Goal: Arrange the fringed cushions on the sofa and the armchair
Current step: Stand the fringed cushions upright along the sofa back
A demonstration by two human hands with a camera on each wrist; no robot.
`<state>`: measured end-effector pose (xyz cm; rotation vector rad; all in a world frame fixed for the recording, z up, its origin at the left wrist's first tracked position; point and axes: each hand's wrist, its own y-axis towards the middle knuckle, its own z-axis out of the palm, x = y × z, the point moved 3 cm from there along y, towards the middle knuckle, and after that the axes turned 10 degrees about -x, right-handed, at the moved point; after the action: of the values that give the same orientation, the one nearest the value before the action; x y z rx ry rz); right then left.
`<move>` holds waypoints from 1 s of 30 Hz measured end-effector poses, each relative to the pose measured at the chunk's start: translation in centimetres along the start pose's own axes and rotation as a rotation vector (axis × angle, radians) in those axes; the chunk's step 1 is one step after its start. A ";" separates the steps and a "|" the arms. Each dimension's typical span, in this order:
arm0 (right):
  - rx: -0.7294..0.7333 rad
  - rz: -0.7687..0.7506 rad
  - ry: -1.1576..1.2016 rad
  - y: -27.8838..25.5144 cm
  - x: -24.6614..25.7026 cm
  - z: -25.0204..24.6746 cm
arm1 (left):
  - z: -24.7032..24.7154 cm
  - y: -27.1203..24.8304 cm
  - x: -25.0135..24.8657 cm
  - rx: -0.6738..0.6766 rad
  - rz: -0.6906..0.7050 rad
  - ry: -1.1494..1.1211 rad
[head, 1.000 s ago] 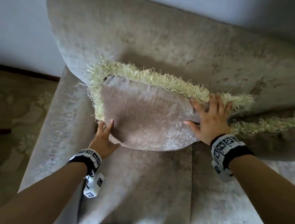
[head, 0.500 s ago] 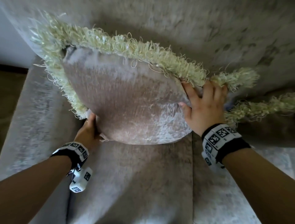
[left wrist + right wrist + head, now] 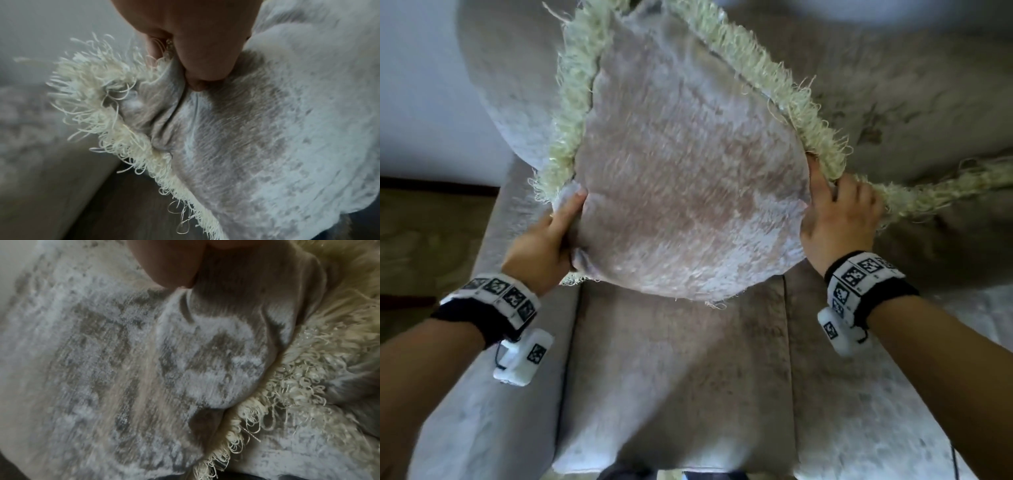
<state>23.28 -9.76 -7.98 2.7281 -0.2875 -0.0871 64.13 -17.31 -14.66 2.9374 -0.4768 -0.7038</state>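
Velvet cushion (image 3: 688,178) hangs between my hands above the sofa (image 3: 678,370) seat; left hand (image 3: 544,246) pinches one corner, right hand (image 3: 839,219) grips the opposite fringe. I'd lower both evenly against the backrest.

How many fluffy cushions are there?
2. One cushion is held up in front of the sofa back by both hands. A second cushion lies to its right, mostly out of view, so more may be hidden.

We reach both arms forward; our left hand (image 3: 542,246) pinches with thumb over curled fingers, our right hand (image 3: 837,222) curls its fingers closed, both wrists banded
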 end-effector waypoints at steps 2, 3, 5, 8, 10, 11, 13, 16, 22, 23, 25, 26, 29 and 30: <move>-0.018 0.046 0.027 -0.4 0.1 -0.7 | -2.6 1.0 -0.7 -0.031 0.014 0.084; -0.021 0.060 0.046 -0.5 0.1 -0.9 | -3.6 1.4 -0.8 -0.043 0.022 0.130; -0.025 0.072 0.087 -0.9 0.2 -0.6 | -4.6 2.2 -0.5 -0.057 0.047 0.192; 0.015 0.082 0.134 -1.9 0.4 1.5 | -3.9 2.9 0.7 -0.062 0.070 0.233; 0.091 0.099 0.140 -2.8 0.5 3.6 | -2.3 3.0 1.4 -0.018 0.045 0.256; 0.130 0.116 0.142 -3.3 0.5 4.6 | -1.4 2.9 1.8 0.008 0.018 0.261; 0.188 0.155 0.140 -4.1 0.4 6.4 | 0.1 2.8 2.6 0.041 -0.037 0.286; 0.193 0.188 0.158 -4.9 0.1 8.2 | 1.3 3.0 3.1 0.026 -0.089 0.324; -0.030 0.202 0.183 -5.5 1.2 7.3 | 1.6 3.5 3.1 -0.061 0.002 0.406; -0.071 0.158 0.190 -5.5 1.6 6.8 | 1.3 3.7 2.6 -0.085 0.040 0.420; -0.111 0.031 0.227 -5.1 2.7 6.0 | 0.4 4.3 1.5 -0.152 0.107 0.400; -0.102 -0.019 0.243 -4.6 3.2 5.8 | -0.1 4.6 0.8 -0.199 0.143 0.377; 0.046 -0.054 0.262 -2.0 4.0 5.7 | -1.0 6.1 -0.9 -0.288 0.276 0.314; 0.117 -0.037 0.274 -1.0 4.1 5.8 | -1.1 7.0 -1.3 -0.266 0.286 0.301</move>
<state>26.84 -11.95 -13.82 2.8162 -0.1679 0.2999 61.64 -23.49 -12.07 2.5897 -0.6914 -0.2616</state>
